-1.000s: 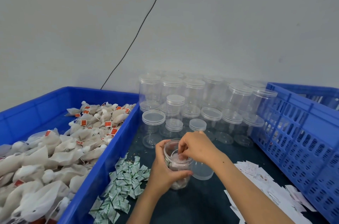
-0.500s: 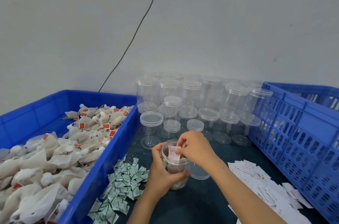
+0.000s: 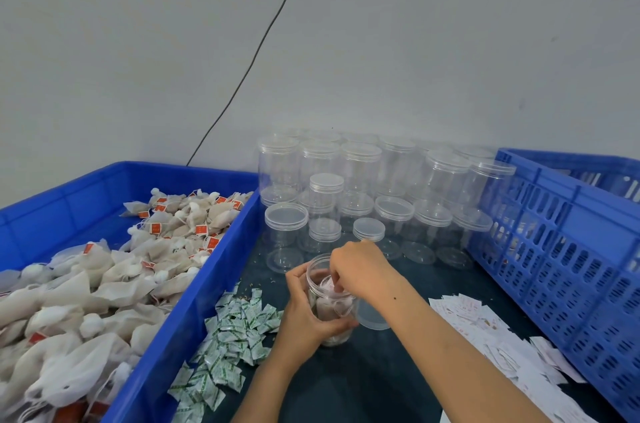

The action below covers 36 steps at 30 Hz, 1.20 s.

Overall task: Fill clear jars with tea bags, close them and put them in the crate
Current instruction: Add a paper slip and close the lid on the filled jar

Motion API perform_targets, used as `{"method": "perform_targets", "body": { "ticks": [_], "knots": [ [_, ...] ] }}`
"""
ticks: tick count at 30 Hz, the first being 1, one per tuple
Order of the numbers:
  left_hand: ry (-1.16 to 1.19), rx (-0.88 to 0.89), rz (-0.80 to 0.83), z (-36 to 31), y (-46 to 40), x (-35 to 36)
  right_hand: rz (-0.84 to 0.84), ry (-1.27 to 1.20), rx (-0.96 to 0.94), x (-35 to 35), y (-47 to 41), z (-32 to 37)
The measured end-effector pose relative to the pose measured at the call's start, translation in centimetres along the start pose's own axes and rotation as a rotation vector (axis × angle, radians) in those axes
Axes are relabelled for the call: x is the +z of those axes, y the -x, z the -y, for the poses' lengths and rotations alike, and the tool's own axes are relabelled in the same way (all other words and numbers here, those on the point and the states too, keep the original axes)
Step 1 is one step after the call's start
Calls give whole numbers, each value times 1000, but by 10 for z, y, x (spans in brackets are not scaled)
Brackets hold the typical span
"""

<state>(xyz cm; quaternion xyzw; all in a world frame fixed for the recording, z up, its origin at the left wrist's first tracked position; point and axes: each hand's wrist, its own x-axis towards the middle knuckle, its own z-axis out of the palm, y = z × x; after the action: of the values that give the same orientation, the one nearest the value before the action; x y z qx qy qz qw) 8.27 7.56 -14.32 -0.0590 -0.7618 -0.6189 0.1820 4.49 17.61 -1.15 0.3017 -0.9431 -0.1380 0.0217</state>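
A dark table top (image 3: 398,370) fills the lower middle of the frame, with a pale wall behind it. At the left sits a big blue tub (image 3: 180,312), heaped with pale mesh tea bags (image 3: 104,284) carrying small orange tags. At the right edge stands a blue slatted crate (image 3: 561,249); what lies inside it cannot be made out. In the centre, against the wall, a cluster of clear lidded jars (image 3: 363,187) stands in stacked rows, all of them looking empty. At the lower right, white paper slips (image 3: 491,336) lie scattered on the table beside the crate. At the lower centre, just beside the tub wall, lies a pile of small green-and-white sachets (image 3: 235,332).

Just in front of the jar cluster, near the frame's centre, the open jar (image 3: 329,305) stands upright on the table, holding tea bags and a slip of pale paper. The left hand (image 3: 304,312) wraps round its side, fingers curled tight on the wall. The right hand (image 3: 360,270) is over the mouth, fingertips bent down inside, touching the contents; whether they pinch anything cannot be told. A clear lid (image 3: 375,315) lies flat just right of the jar
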Motion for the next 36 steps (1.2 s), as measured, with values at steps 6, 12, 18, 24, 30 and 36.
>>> {"method": "perform_targets", "body": {
  "ticks": [6, 12, 18, 24, 30, 36],
  "knots": [
    [-60, -97, 54, 8, 1, -4, -187, -639, 44, 7, 12, -31],
    [-206, -162, 85, 10, 0, -7, -653, -1114, 454, 77, 24, -69],
    [-266, -97, -17, 12, -2, -6, -221, -1011, 443, 150, 32, -53],
    [-345, -14, -113, 14, -2, -3, -308, -812, 428, 158, 29, -36],
    [-326, -11, -194, 8, 0, -4, -332, -1119, 244, 130, 37, -44],
    [-357, 37, -159, 5, 2, -4, -438, -1340, 31, 86, 42, -48]
  ]
}}
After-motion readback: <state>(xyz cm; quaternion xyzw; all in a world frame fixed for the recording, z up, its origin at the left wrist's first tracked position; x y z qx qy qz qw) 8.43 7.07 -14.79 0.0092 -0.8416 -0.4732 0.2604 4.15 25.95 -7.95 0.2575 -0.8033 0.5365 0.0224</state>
